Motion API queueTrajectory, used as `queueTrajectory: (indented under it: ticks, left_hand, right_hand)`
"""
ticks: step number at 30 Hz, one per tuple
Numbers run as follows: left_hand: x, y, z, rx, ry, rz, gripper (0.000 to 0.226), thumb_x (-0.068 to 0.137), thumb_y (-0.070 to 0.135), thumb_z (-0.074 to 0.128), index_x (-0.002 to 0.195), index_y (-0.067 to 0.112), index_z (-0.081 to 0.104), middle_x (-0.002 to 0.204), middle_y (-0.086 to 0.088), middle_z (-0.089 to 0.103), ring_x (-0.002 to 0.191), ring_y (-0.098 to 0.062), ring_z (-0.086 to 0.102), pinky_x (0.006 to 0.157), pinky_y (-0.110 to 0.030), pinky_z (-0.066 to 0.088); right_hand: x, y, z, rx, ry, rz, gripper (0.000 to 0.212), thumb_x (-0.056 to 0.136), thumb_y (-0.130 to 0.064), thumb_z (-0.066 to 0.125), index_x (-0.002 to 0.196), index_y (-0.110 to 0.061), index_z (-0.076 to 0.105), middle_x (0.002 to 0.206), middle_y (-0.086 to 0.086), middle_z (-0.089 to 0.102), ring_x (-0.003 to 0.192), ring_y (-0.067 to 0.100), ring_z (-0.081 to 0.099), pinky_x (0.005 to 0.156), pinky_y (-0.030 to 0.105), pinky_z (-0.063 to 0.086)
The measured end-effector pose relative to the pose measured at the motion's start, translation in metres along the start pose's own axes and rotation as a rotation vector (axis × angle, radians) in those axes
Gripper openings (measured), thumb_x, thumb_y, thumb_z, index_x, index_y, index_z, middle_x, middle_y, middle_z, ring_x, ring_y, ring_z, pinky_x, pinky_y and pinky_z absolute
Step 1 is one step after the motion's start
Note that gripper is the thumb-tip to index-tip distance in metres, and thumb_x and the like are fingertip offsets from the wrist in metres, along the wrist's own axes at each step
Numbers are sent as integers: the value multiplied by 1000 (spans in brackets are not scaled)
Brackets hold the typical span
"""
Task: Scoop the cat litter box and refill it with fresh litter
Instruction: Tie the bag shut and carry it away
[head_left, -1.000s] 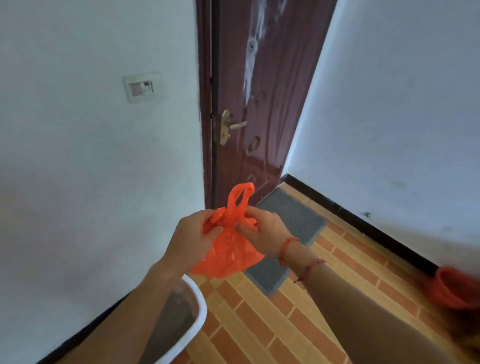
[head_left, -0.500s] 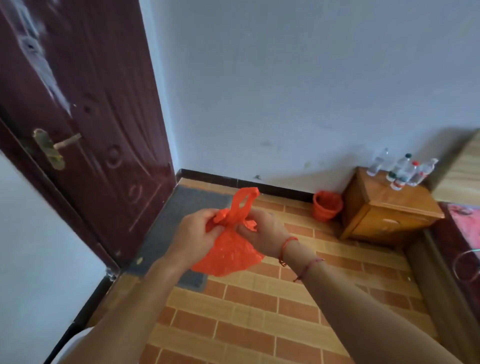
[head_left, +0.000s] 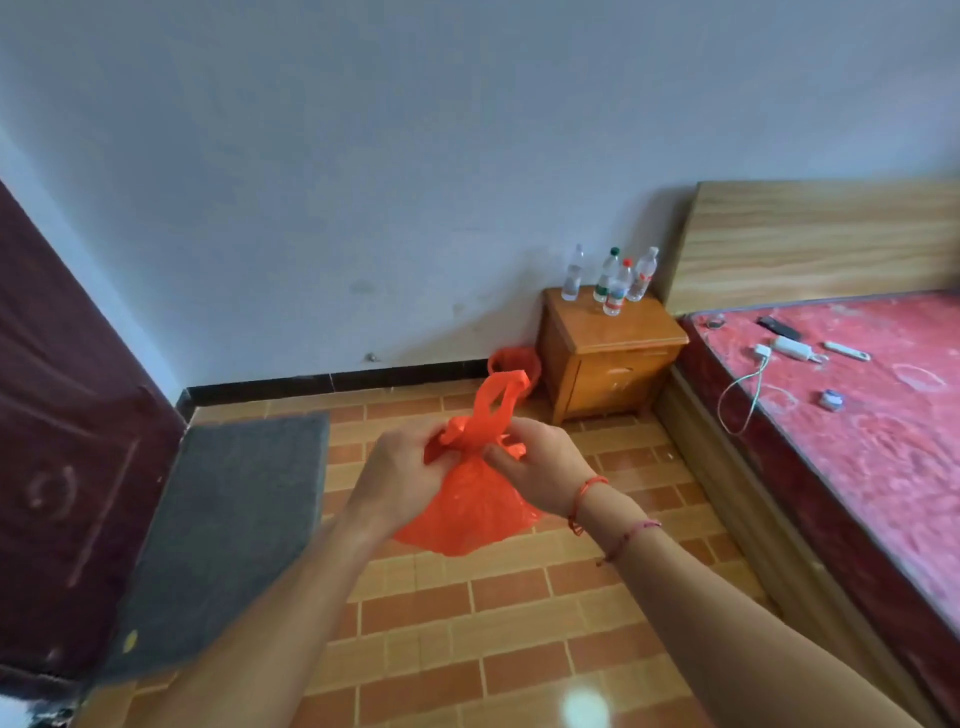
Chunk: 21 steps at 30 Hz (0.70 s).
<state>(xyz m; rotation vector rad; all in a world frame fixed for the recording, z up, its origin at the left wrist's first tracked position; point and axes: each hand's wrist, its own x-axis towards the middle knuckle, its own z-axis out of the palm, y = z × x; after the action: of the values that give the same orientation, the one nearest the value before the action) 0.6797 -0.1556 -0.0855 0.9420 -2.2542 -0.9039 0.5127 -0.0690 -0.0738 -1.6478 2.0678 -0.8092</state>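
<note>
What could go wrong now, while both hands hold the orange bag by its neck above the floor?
1. The left hand and right hand pinch the orange bag only at its gathered neck. If the grip slips, the bag may drop onto the tiled floor and spill.
2. The plastic looks thin and bulges below the hands, so hard pulling on the handles might tear it.

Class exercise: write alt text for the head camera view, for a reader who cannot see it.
A left hand and a right hand pinch the neck of a small orange plastic bag above a brick-patterned floor, one handle loop sticking up. Behind are a wooden nightstand bearing four bottles, a red-topped bed at right and a grey mat at left.
</note>
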Motion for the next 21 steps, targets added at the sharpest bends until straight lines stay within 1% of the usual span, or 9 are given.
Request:
queueTrajectory:
  ticks: [2,4,7,10,12,16,21]
  left_hand:
    - [10,4,10,-16,-28,27,21,88,17,68,104,30,73,93,17,71,83,1,62,70,-6,41]
    - [19,6,16,-33,-56,70,21,86,13,69,103,25,74,95,12,73,87,-4,64,73,-11,43]
    - [28,1,18,-53,-82,115,24,84,10,70,103,23,75,98,10,74,91,-6,64,79,-18,46]
    - [35,-13,14,-57,-105,129,25,83,17,67,106,25,74,100,11,74,95,-9,67,83,-30,50]
    - [40,-23,11,-60,-116,128,26,81,24,63,104,26,73,98,12,74,93,-10,68,81,-34,52]
    - [50,-42,8,-68,-118,120,26,81,28,61,104,26,73,97,12,74,92,-11,68,80,-37,52]
    - [74,-55,13,-79,-125,135,22,82,27,62,101,26,73,95,11,72,89,-12,67,78,-38,52]
  right_hand:
    - [-2,10,-5,-3,28,39,23,91,-30,60,113,-27,67,107,-2,70,97,17,63,84,30,48]
    - [-2,18,-8,0,47,75,23,91,-32,59,112,-28,66,105,-4,69,96,15,63,84,31,49]
    - [2,22,-6,4,57,114,24,91,-35,58,113,-32,66,104,-8,69,96,13,64,84,32,50]
    - [10,19,2,4,51,136,24,91,-36,57,113,-33,66,103,-8,69,95,12,63,83,30,49]
    - [16,16,9,8,47,145,24,91,-36,57,113,-32,66,103,-7,69,95,12,63,82,29,49]
    - [32,14,22,2,47,150,24,92,-36,57,113,-30,66,106,-5,69,97,14,63,83,30,49]
    - [52,22,23,4,64,170,22,90,-34,59,111,-29,67,104,-4,70,97,15,63,83,30,49]
